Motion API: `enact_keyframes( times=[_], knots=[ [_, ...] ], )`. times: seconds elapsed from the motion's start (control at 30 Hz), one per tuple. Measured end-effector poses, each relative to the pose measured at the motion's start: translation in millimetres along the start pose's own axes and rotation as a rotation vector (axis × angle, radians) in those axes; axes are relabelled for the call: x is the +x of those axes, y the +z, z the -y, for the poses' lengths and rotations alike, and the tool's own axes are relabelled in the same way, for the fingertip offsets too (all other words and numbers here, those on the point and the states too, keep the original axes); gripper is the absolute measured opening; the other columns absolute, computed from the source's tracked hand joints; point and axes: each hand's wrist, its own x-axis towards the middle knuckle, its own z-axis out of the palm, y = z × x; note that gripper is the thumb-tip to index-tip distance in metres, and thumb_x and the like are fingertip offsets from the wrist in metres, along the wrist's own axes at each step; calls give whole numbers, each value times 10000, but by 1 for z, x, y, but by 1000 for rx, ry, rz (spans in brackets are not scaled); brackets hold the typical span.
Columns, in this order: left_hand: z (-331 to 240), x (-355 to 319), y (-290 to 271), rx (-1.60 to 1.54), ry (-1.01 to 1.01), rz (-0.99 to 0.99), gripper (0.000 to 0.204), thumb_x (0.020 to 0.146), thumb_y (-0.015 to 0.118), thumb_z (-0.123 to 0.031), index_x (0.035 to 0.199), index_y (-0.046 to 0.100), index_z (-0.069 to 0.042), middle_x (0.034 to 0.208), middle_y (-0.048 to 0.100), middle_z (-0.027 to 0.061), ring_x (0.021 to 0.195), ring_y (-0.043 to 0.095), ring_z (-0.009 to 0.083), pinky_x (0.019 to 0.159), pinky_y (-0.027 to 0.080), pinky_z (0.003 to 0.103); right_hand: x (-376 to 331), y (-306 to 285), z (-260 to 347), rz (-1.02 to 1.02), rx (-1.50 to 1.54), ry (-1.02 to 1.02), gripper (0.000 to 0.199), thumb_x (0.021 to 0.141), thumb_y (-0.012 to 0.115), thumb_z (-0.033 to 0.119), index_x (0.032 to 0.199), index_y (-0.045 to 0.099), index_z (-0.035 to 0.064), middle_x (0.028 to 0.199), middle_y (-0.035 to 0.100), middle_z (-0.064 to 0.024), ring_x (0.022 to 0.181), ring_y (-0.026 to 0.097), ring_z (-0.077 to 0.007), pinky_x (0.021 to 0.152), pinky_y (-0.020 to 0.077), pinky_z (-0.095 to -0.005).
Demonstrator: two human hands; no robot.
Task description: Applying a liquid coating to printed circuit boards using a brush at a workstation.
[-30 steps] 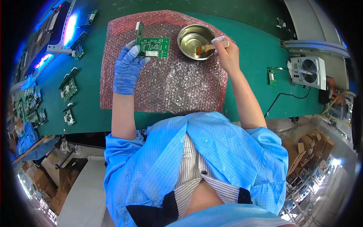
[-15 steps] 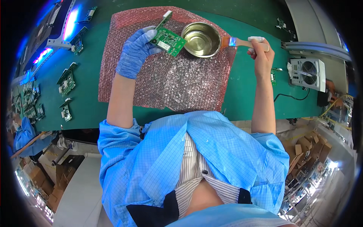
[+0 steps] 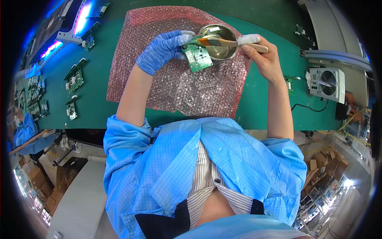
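Observation:
My left hand [image 3: 161,51], in a blue knit glove with pale fingertips, grips a green circuit board [image 3: 199,60] by its left edge. The board is tilted, with a small upright board along its top. My right hand [image 3: 266,59], bare but for a white covering on a finger, pinches the wooden handle of a flat brush [image 3: 227,42]. The orange-brown bristles lie over the board's upper part; whether they touch it I cannot tell. Behind brush and board stands a round metal bowl [image 3: 228,55], partly hidden by them.
Pink bubble wrap [image 3: 159,89] lies under the bowl on the green table [image 3: 262,105]. Several circuit boards [image 3: 75,75] are spread at the left, below a lit metal frame [image 3: 75,34]. A white box with a fan [image 3: 326,84] and a black cable stands at the right.
The brush has moved left from the bowl's right rim to over the circuit board, its handle now nearly level. My left hand has brought the board right and slightly down, in front of the bowl.

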Motion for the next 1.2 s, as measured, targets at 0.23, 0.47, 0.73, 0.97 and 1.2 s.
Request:
enact_keyframes(
  times=[0.23, 0.47, 0.73, 0.97, 1.2],
  knots=[
    [1, 0, 2, 52, 45, 50, 515, 792, 676, -362, 1180, 574, -40, 1014, 636, 75, 856, 634, 122, 700, 551, 255, 5, 17, -6, 5, -91, 68, 251, 855, 649, 242, 992, 632, 33, 879, 623, -13, 777, 567, -77, 663, 472, -230],
    [10, 0, 2, -88, 118, -82, 486, 799, 685, -307, 1168, 572, -12, 1005, 639, 86, 849, 641, 137, 682, 555, 245, -20, 21, -10, -92, 21, 184, 200, 850, 635, 224, 905, 617, 32, 741, 599, -4, 649, 556, -61, 569, 466, -217],
    [5, 1, 6, 18, 90, -120, 417, 820, 670, -258, 1151, 583, -20, 980, 644, 68, 840, 641, 136, 664, 551, 226, -22, 34, -3, -204, 8, -2, 148, 855, 613, 173, 915, 617, 38, 735, 602, -7, 637, 553, -66, 558, 445, -221],
    [5, -2, 13, 88, 150, -162, 400, 820, 673, -269, 1135, 599, -35, 982, 648, 53, 824, 640, 117, 649, 540, 209, -10, 52, -1, -45, -363, -231, 130, 866, 590, 137, 929, 607, 24, 703, 610, -49, 616, 576, -119, 567, 441, -255],
    [5, -2, 11, 97, 127, -174, 373, 828, 666, -241, 1134, 601, -38, 1015, 642, 59, 852, 636, 119, 663, 547, 221, -27, 41, 16, 17, -395, -67, 118, 847, 586, 146, 910, 597, 47, 701, 612, -99, 642, 612, -230, 573, 459, -321]
  ],
)
